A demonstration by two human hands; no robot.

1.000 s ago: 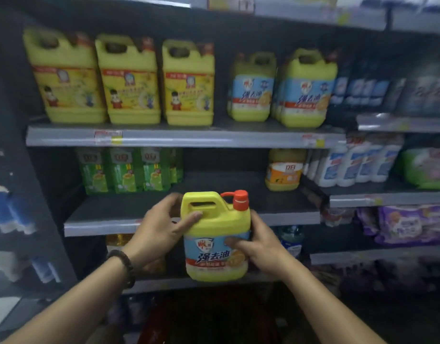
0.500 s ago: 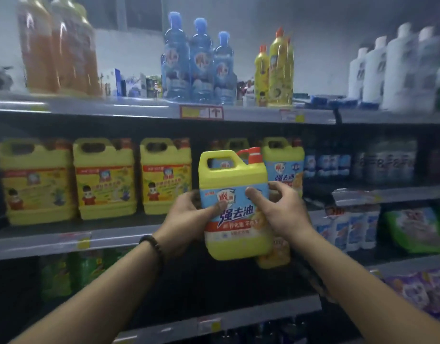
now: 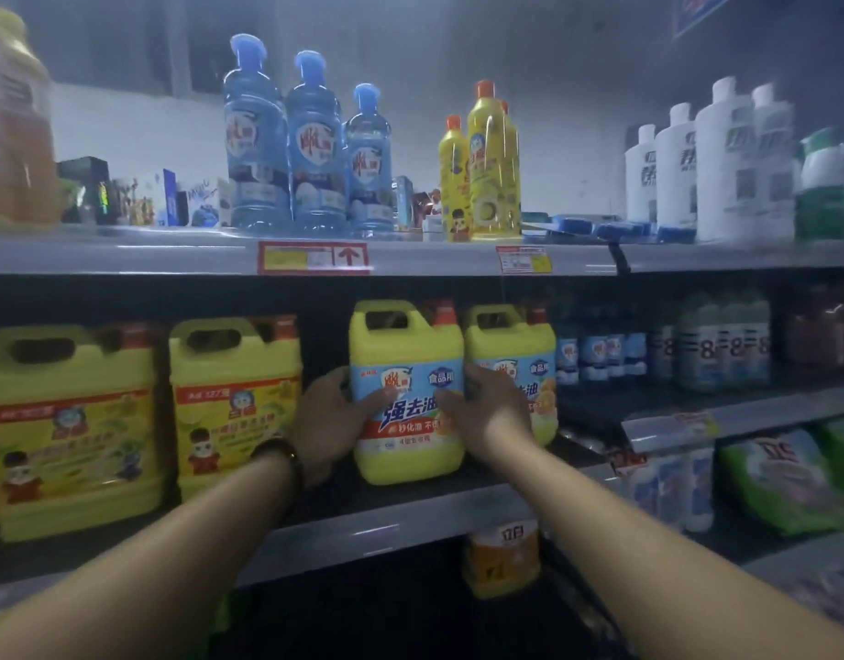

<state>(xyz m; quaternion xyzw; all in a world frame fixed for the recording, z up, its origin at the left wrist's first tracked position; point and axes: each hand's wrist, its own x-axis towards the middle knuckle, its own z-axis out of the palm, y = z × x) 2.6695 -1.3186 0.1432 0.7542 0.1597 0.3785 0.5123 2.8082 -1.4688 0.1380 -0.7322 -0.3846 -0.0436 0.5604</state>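
Detergent jug (image 3: 405, 347) sits on the middle shelf (image 3: 362, 531) just beside its twin (image 3: 510, 340), my left hand (image 3: 329, 421) and right hand (image 3: 486, 416) curled round its sides, thumbs on the label, and I judge a skewed shove could knock that twin over

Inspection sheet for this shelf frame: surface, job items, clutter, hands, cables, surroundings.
Surface: grey middle shelf, stocked.
Job's things: yellow blue-label jug, upright at the shelf, beside a matching jug.
Clutter: small boxes at the back of the top shelf.
Grippers: left hand and right hand grip the jug's sides, thumbs on its label.
Cables: nothing seen.
Surroundings: yellow-label jugs at left; blue bottles and white bottles above; bags lower right.
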